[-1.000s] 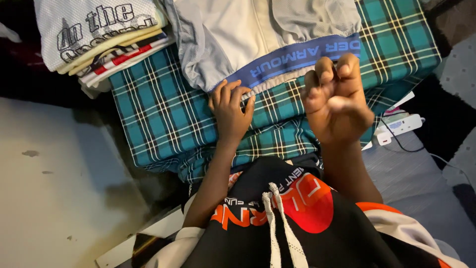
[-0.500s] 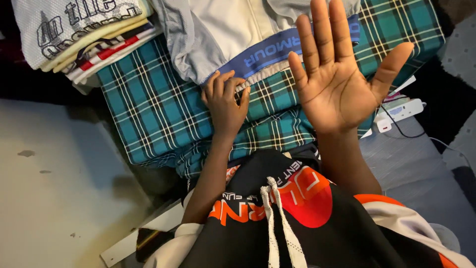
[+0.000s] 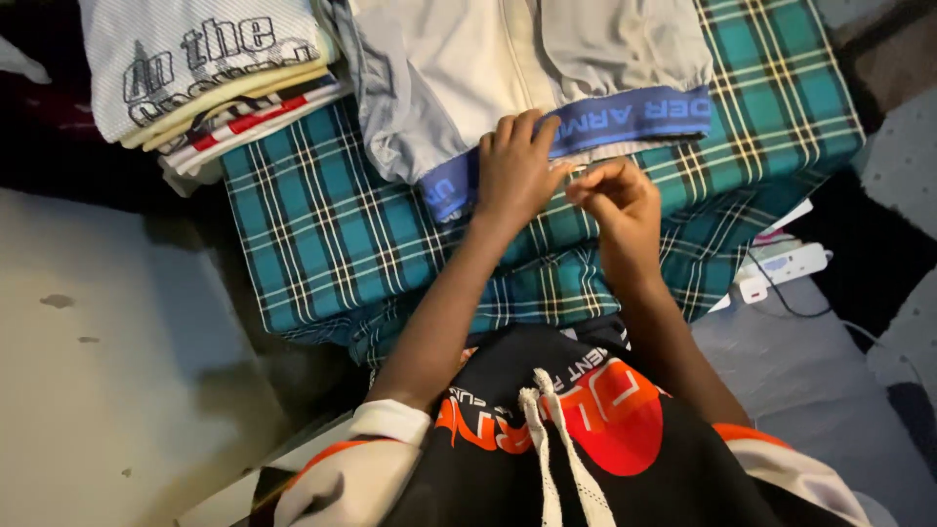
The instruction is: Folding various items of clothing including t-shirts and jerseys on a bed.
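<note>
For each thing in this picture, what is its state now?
Left hand: lies flat, pressing on the waistband.
Right hand: fingers curled, pinching at the waistband edge.
Grey underwear: spread flat on the checked cloth.
Checked cloth: folded, lying under the underwear.
Stack of clothes: folded, piled.
White power strip: cable plugged in.

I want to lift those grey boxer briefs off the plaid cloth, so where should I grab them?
Take the grey boxer briefs by the blue waistband, coming from the near edge. It lies flat, facing the person; the left hand already rests on it, and the right hand hangs beside it over the plaid cloth.
</note>
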